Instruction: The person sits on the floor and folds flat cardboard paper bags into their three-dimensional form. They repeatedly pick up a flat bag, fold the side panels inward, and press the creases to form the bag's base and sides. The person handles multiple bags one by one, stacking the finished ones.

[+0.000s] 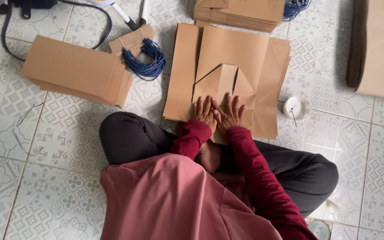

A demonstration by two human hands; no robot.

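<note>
Floor point(58, 186): pale patterned tiles, whole frame.
Hands: left hand point(204, 111), right hand point(229, 114) flat, fingers spread, pressing brown paper bag point(241, 58), gripping nothing.
Upper left: paper stack point(74, 69).

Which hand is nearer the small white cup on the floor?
Right. The right hand presses the folded brown paper on the side toward the white cup; the left hand lies beside it, farther away.

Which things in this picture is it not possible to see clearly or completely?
- Head view: the fold under the left hand and right hand is covered by the palms on the brown paper bag.
- The small white dish is too small to tell its contents.
- The paper stack is cut off by the right edge.
</note>
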